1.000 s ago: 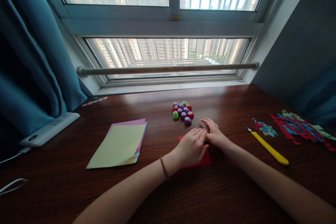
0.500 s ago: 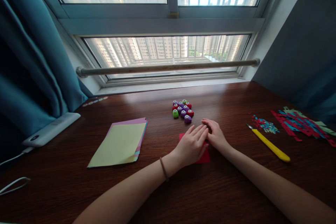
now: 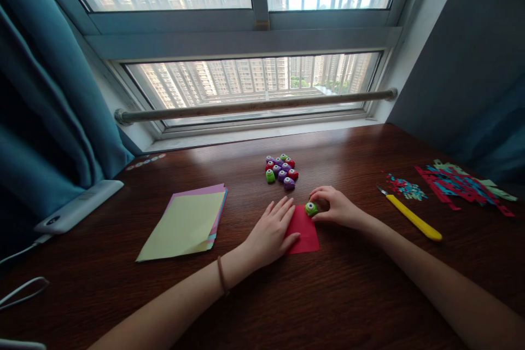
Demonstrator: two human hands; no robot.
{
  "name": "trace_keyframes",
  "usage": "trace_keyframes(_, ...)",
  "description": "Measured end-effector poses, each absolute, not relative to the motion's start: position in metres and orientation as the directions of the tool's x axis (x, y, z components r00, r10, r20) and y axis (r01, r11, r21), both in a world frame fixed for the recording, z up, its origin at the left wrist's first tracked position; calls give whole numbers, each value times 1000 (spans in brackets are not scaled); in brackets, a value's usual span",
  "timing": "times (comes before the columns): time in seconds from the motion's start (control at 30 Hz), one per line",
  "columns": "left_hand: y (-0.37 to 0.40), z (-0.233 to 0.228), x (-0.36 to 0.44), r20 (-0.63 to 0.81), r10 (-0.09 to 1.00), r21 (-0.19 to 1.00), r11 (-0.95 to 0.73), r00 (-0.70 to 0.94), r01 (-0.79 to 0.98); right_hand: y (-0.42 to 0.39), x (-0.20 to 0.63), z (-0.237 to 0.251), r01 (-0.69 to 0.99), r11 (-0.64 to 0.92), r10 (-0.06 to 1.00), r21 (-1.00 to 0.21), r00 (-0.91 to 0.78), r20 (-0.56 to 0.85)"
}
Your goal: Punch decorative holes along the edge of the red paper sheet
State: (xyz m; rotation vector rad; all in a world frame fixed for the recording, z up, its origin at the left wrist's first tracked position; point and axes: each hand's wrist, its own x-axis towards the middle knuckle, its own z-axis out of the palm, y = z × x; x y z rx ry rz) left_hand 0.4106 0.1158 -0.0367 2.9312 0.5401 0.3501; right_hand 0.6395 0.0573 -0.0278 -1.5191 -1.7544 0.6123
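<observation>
Under my left hand (image 3: 273, 232), spread flat, lies the red paper (image 3: 304, 236) on the surface (image 3: 328, 295); my right hand (image 3: 334, 209) pinches the green punch (image 3: 310, 208) at the paper's far corner.

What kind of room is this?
Probably a high-up apartment room used as a craft corner: a wooden desk by a window facing tower blocks, with coloured paper sheets and small paper punches.
</observation>
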Motion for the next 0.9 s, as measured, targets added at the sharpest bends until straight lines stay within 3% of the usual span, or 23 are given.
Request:
trace_keyframes(0.13, 113, -41, 403, 148, 391, 184, -913, 908, 363, 62, 658, -32, 614, 171, 981, -770, -37, 188)
trace_keyframes(0.23, 113, -40, 403, 127, 403, 187, -907, 906, 377, 68, 689, -40, 608, 76, 963, -790, 161, 216)
trace_keyframes(0.37, 113, -38, 404, 109, 406, 189, -905, 908, 382, 73, 733, -54, 664, -125, 778, -738, 527, 343)
trace_keyframes(0.43, 112, -38, 403, 103, 408, 190, -903, 907, 384, 74, 747, -61, 690, -209, 680, -693, 612, 404)
trace_keyframes(0.67, 113, -39, 403, 104, 408, 196, -902, 907, 384, 80, 757, -75, 749, -276, 629, -602, 615, 476)
trace_keyframes(0.9, 114, -42, 403, 118, 402, 204, -905, 908, 374, 81, 759, -81, 699, -190, 626, -689, 627, 464)
